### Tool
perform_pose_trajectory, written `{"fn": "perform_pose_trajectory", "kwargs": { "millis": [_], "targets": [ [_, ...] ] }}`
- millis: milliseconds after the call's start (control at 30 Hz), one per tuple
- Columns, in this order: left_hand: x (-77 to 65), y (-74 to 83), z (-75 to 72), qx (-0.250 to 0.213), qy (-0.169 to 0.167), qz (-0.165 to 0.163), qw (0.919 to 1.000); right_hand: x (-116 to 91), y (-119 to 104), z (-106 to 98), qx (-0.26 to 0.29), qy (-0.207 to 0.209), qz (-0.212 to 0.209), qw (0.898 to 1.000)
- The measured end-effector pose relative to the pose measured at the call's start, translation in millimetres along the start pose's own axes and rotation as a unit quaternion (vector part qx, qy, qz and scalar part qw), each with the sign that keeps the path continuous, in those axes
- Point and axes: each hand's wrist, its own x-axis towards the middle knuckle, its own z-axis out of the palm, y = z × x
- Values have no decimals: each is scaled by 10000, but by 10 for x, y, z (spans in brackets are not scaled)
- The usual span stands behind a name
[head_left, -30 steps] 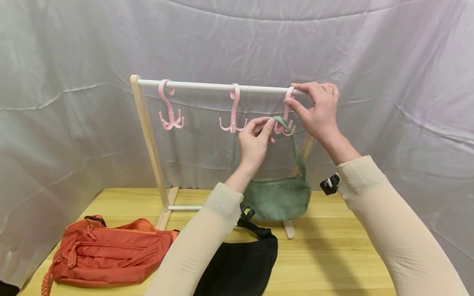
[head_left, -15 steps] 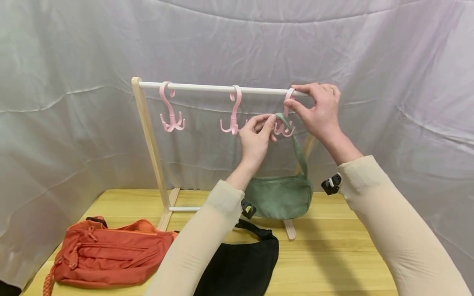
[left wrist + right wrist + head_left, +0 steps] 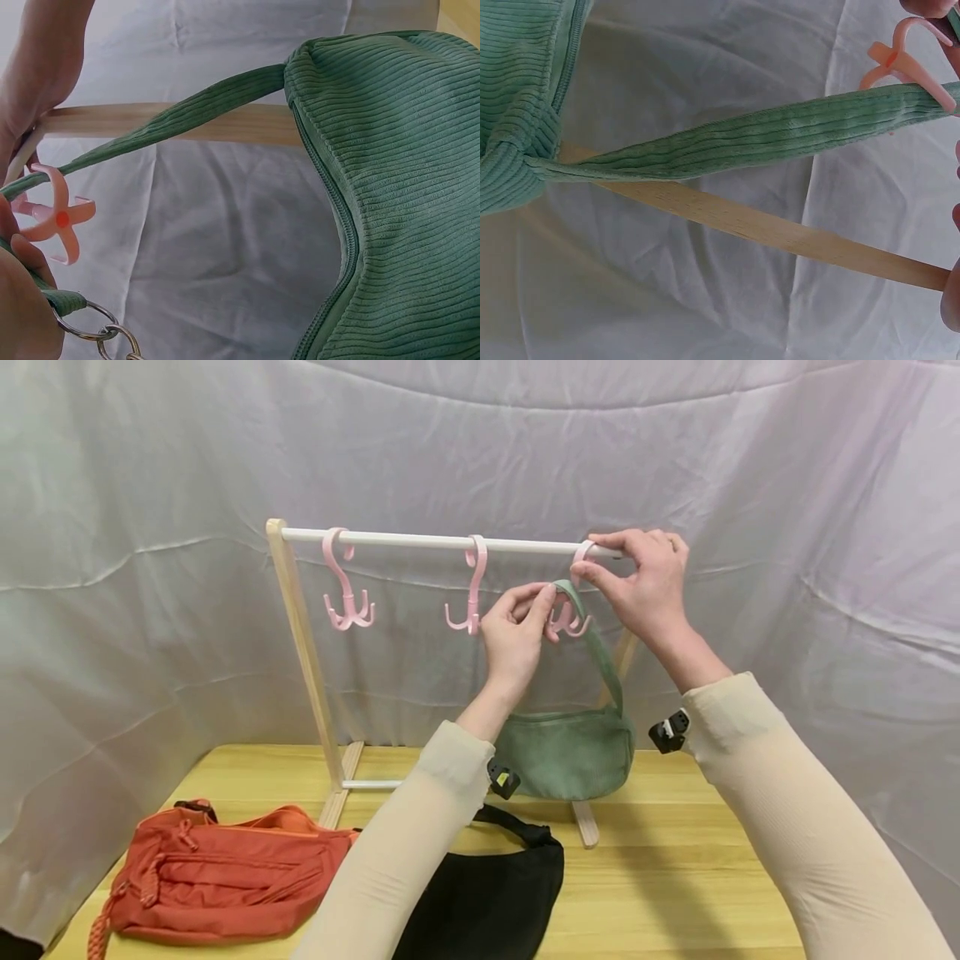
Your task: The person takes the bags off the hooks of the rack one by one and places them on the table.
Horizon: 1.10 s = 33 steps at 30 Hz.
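Observation:
My left hand point(image 3: 513, 635) pinches the strap point(image 3: 609, 672) of a green corduroy shoulder bag point(image 3: 566, 756), which hangs below it in front of the rack. At the rack's right end, my right hand point(image 3: 648, 572) holds the upper curve of a pink four-prong hook point(image 3: 567, 627) against the white rod. The strap passes over one prong of this hook point(image 3: 64, 219) in the left wrist view. Close to the left fingers, metal rings point(image 3: 86, 322) show at the strap's end. From the right wrist side, the strap point(image 3: 765, 139) runs taut from bag to hook.
Two more pink hooks, one at the left point(image 3: 348, 610) and one mid-rod point(image 3: 474, 585), hang from the white rod point(image 3: 405, 539). An orange-red bag point(image 3: 225, 877) lies front left on the wooden table point(image 3: 660, 860). A black bag point(image 3: 487, 893) lies partly under the left forearm.
My left hand has risen slightly with the strap, and the green bag has come up a little. The right hook's prongs have shifted left, while my right hand stays at the rod.

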Motion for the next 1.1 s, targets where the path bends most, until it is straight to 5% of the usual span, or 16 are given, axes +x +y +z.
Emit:
{"fn": "perform_pose_trajectory", "kwargs": {
  "millis": [1100],
  "targets": [
    [5, 206, 24, -378, 60, 126, 9992, 28, -45, 20, -97, -23, 71, 9999]
  ]
}}
